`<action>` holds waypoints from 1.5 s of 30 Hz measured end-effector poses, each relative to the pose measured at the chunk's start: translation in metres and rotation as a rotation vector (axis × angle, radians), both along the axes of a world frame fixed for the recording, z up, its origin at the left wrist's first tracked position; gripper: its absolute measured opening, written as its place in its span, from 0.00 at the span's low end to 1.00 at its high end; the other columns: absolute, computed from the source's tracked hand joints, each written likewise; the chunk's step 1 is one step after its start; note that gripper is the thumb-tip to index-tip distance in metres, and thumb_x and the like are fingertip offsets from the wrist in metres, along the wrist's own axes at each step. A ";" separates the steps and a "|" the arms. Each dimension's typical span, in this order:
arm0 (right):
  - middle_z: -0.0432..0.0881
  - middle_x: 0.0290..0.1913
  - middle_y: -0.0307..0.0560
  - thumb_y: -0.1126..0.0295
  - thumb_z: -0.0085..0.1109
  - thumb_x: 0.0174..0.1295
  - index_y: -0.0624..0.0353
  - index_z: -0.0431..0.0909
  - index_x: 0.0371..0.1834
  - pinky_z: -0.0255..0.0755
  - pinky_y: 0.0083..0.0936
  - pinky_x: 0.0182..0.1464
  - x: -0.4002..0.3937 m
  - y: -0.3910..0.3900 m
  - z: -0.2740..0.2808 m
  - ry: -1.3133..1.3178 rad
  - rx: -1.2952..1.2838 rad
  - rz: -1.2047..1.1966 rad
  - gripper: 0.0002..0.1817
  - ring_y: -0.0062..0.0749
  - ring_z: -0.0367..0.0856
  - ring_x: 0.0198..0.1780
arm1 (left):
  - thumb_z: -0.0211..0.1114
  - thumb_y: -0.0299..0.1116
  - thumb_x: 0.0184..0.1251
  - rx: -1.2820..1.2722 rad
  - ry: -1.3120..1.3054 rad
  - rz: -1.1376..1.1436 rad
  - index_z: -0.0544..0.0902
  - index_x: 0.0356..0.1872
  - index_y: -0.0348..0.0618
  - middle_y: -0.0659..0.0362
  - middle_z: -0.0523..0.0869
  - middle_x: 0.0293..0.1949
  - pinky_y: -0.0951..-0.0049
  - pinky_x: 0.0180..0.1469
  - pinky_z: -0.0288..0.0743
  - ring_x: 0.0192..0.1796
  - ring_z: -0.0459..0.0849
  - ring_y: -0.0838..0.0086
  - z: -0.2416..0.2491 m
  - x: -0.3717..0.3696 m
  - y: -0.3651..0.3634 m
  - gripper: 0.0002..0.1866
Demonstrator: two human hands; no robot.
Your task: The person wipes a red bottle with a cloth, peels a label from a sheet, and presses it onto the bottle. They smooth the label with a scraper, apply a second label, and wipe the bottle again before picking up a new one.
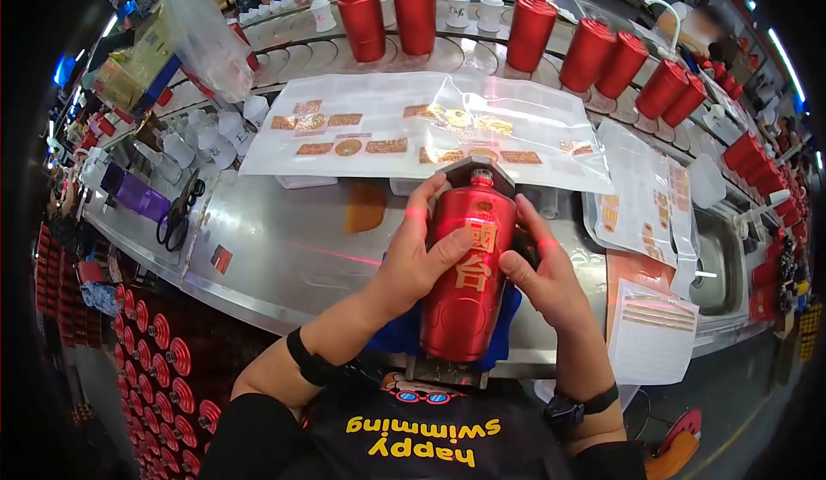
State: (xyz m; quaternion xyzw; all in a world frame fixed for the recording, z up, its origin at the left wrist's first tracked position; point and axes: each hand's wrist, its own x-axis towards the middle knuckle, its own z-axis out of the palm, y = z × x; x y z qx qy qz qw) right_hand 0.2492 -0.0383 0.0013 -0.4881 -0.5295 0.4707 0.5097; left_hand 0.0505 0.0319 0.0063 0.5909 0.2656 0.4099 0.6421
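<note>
A red bottle (459, 308) with gold characters lies in front of me on a blue cloth (508, 321), its neck pointing away. My left hand (419, 261) rests along its left side, thumb on the gold lettering and fingers round the edge. On the other side my right hand (548, 282) touches it with the thumb and spread fingers. A dark angular holder (508, 185) stands behind the bottle's neck. Red laser lines cross the bottle. Beyond it lies a clear sheet (379, 106) with gold decals.
Red bottles (532, 33) stand on a curved conveyor (469, 50) at the back. Black scissors (178, 218) and a purple box (135, 193) lie left. More decal sheets (637, 196) and a sink (721, 261) are right. Red bottles fill the lower left.
</note>
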 end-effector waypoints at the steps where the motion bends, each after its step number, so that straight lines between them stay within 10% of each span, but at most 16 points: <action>1: 0.66 0.71 0.64 0.56 0.68 0.65 0.70 0.55 0.76 0.59 0.35 0.72 0.003 0.002 0.002 -0.132 0.090 -0.041 0.45 0.45 0.67 0.71 | 0.68 0.44 0.71 -0.010 -0.019 0.014 0.50 0.75 0.31 0.45 0.65 0.70 0.67 0.72 0.62 0.70 0.68 0.66 0.001 0.001 0.003 0.45; 2: 0.67 0.70 0.63 0.57 0.67 0.66 0.69 0.58 0.75 0.61 0.35 0.72 0.006 0.006 0.007 -0.263 0.179 -0.083 0.42 0.46 0.68 0.70 | 0.67 0.41 0.70 0.070 -0.037 0.119 0.65 0.67 0.34 0.47 0.73 0.63 0.67 0.67 0.66 0.64 0.73 0.67 0.002 0.007 0.005 0.32; 9: 0.69 0.69 0.62 0.71 0.65 0.65 0.54 0.79 0.64 0.70 0.37 0.63 0.000 0.019 0.036 -0.472 0.378 -0.110 0.23 0.47 0.74 0.61 | 0.64 0.32 0.70 0.455 0.322 0.194 0.79 0.46 0.37 0.57 0.78 0.47 0.71 0.61 0.66 0.53 0.75 0.72 0.028 0.009 0.017 0.10; 23: 0.73 0.65 0.61 0.75 0.68 0.57 0.58 0.82 0.39 0.71 0.40 0.61 -0.012 0.035 0.038 -0.558 0.529 -0.128 0.08 0.54 0.74 0.62 | 0.64 0.28 0.66 0.582 0.256 0.233 0.80 0.43 0.38 0.56 0.82 0.40 0.71 0.54 0.70 0.48 0.79 0.70 0.023 0.006 0.011 0.08; 27: 0.75 0.62 0.59 0.76 0.69 0.56 0.59 0.81 0.38 0.74 0.34 0.54 -0.016 0.033 0.040 -0.459 0.473 -0.136 0.08 0.49 0.76 0.60 | 0.65 0.29 0.66 0.600 0.246 0.214 0.80 0.39 0.38 0.52 0.82 0.36 0.61 0.47 0.72 0.44 0.78 0.59 0.021 0.004 0.014 0.06; 45: 0.74 0.61 0.57 0.77 0.68 0.57 0.61 0.80 0.37 0.75 0.34 0.55 -0.015 0.028 0.044 -0.391 0.404 -0.076 0.07 0.43 0.78 0.56 | 0.64 0.31 0.67 0.658 0.318 0.265 0.80 0.37 0.41 0.58 0.83 0.33 0.69 0.46 0.71 0.41 0.79 0.67 0.023 0.004 0.009 0.05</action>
